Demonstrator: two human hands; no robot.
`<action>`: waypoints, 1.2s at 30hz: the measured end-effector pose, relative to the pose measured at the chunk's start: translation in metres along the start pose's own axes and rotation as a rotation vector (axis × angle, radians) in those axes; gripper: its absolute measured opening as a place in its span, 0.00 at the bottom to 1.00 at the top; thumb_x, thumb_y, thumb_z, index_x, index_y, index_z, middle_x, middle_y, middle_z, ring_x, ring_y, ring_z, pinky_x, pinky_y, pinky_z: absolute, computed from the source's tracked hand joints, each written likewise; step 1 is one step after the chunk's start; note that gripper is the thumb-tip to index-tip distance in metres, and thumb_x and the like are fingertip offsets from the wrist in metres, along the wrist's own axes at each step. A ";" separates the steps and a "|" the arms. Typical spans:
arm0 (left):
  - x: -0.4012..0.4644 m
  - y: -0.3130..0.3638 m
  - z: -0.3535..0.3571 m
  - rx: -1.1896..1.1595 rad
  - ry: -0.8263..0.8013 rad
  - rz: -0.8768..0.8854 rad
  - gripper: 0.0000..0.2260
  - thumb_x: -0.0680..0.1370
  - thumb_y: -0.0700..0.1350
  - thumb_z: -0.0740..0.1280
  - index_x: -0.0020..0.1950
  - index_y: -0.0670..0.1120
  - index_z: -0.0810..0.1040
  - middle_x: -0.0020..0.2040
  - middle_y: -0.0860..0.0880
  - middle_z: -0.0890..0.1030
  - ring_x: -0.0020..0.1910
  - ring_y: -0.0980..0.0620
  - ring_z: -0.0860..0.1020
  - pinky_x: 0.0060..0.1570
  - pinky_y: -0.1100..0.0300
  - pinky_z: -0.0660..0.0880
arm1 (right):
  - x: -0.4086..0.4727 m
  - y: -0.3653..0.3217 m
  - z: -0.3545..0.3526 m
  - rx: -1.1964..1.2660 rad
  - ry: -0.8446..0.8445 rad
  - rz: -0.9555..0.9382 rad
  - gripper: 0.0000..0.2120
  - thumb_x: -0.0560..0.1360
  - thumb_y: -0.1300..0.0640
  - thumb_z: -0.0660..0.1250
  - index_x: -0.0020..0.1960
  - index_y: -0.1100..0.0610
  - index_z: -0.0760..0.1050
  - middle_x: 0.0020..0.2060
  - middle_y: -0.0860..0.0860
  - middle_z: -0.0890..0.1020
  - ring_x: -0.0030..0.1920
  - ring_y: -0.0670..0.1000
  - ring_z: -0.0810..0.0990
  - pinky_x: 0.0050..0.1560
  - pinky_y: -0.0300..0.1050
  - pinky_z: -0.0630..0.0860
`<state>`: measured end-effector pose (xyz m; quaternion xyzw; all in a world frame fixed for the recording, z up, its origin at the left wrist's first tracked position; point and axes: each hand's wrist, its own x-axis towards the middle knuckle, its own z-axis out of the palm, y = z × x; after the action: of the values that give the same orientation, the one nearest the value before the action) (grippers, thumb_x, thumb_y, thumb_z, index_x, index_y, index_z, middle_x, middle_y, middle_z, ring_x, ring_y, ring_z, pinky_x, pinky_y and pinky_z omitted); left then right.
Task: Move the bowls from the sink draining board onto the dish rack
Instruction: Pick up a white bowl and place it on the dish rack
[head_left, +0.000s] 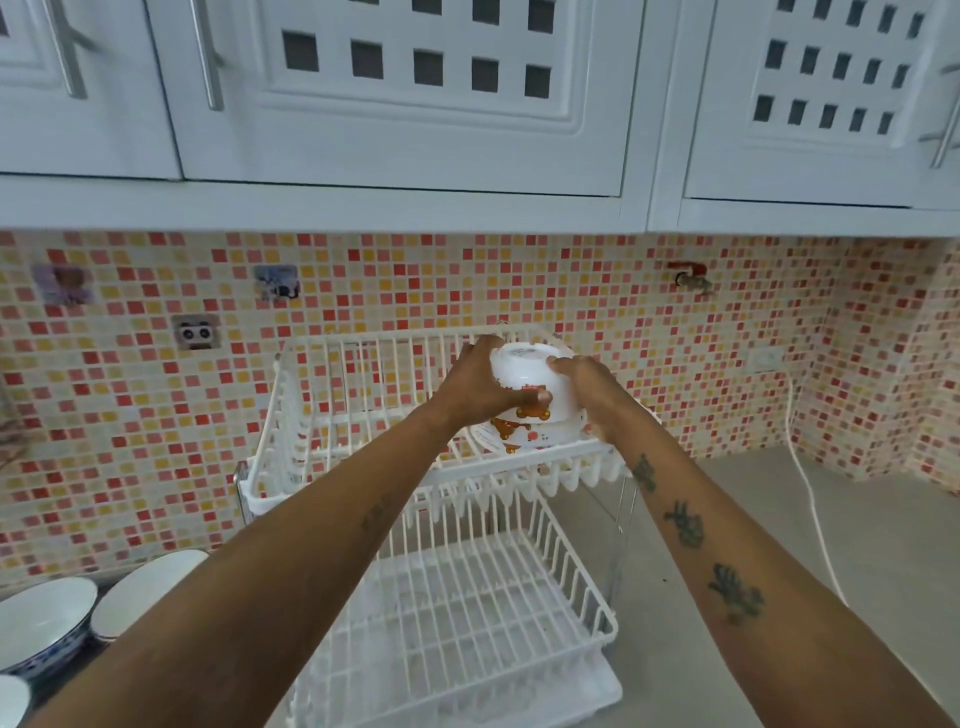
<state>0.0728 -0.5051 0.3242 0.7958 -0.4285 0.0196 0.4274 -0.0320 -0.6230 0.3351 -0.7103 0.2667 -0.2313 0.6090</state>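
Bowl (530, 382): glossy white, round, upside down, bear print.
Left hand (475, 384), right hand (584, 387): both clasp it.
Rack (332, 467): white wire; upper tier's left half bare.

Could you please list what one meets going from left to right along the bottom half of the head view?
Blue-patterned bowl → white bowl → left forearm → dish rack → right forearm → white cable.

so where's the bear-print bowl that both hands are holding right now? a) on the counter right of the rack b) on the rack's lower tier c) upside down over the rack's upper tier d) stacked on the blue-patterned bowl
c: the left hand and right hand hold the bear-print bowl base-up over the upper tier of the dish rack, on another bear-print bowl.
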 end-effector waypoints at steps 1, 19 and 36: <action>0.000 -0.001 0.001 0.001 -0.011 -0.007 0.38 0.63 0.57 0.79 0.67 0.45 0.68 0.63 0.45 0.74 0.59 0.44 0.75 0.56 0.48 0.77 | 0.002 0.001 0.000 -0.005 0.005 0.006 0.20 0.77 0.52 0.62 0.66 0.59 0.72 0.57 0.58 0.81 0.45 0.55 0.80 0.36 0.44 0.73; -0.005 -0.003 -0.001 -0.038 -0.138 -0.149 0.40 0.72 0.60 0.71 0.77 0.47 0.57 0.73 0.42 0.60 0.72 0.41 0.64 0.69 0.45 0.69 | -0.011 -0.006 0.008 -0.051 0.024 0.046 0.21 0.80 0.55 0.59 0.71 0.60 0.67 0.52 0.55 0.78 0.37 0.49 0.76 0.33 0.43 0.69; -0.161 -0.083 -0.233 -0.163 0.352 -0.285 0.24 0.82 0.59 0.54 0.67 0.43 0.70 0.65 0.45 0.73 0.63 0.46 0.73 0.65 0.50 0.70 | -0.105 -0.089 0.240 -0.116 -0.179 -0.753 0.12 0.76 0.53 0.64 0.58 0.53 0.78 0.63 0.51 0.76 0.64 0.50 0.74 0.64 0.48 0.71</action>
<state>0.1073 -0.2135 0.3534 0.7957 -0.2308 0.0628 0.5565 0.0543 -0.3657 0.3864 -0.8090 -0.0542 -0.3603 0.4613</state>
